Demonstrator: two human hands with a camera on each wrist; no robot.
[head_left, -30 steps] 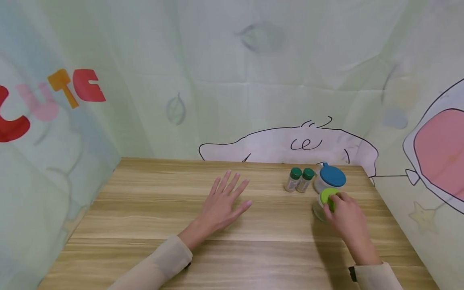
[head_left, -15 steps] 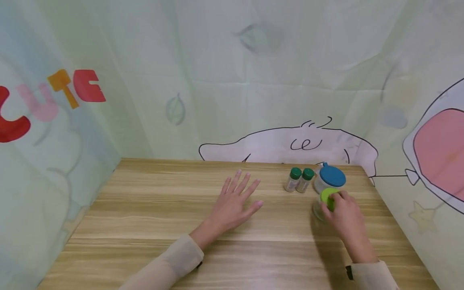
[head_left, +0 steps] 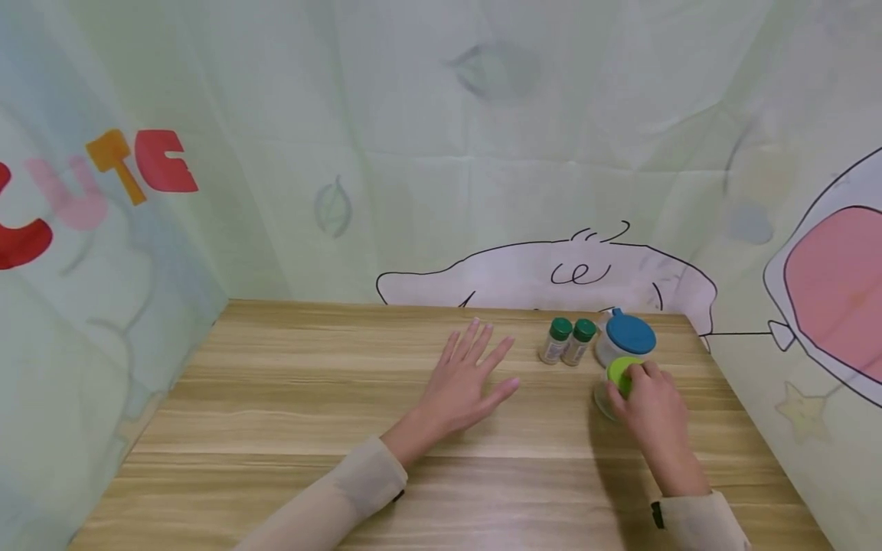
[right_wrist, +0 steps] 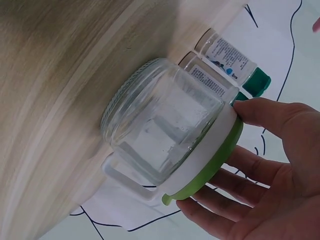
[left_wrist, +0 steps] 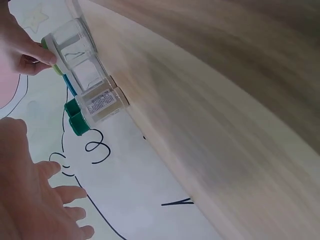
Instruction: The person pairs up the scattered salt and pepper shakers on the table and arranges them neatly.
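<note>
left hand slid right, fingers spread | right hand grips green-lidded jar, jar mostly hidden

Booth interior: wooden table enclosed by printed fabric backdrop.

Table: light wood-grain top, planks running left to right, rear edge meeting the cloth. Backdrop: pale green sheet on three sides, creased with fold lines, faint leaf motifs. Left panel: letters "CUTE" in red, pink and orange. Rear panel: black-outlined white cartoon shape with a curl on top, just above the table's far edge. Right panel: large pink shape in black outline, pale star below. Light: soft, even, with weak shadows on the wood.
</note>
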